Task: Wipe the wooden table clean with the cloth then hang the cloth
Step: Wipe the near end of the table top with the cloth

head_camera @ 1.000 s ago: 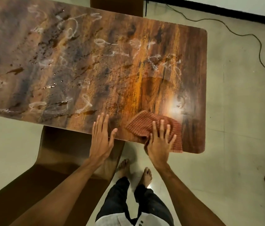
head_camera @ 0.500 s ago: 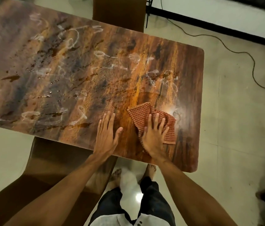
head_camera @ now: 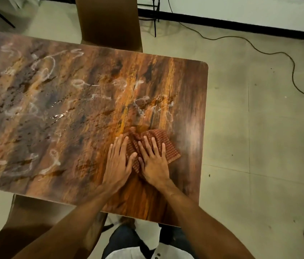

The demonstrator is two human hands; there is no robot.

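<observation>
Now the right hand is pressing flat on the crumpled red-brown checked cloth, which is lying on the glossy brown wooden worktop near its right end. The left hand is lying flat just beside it, thumb and forefinger touching the cloth's left edge. Both grips are released, fingers straight. White looping smears are covering the worktop's left part. A brown chair is standing at the far side.

The checked cloth is pressed flat onto the wooden table by both hands (left hand, right hand); white smears are seen further left.
</observation>
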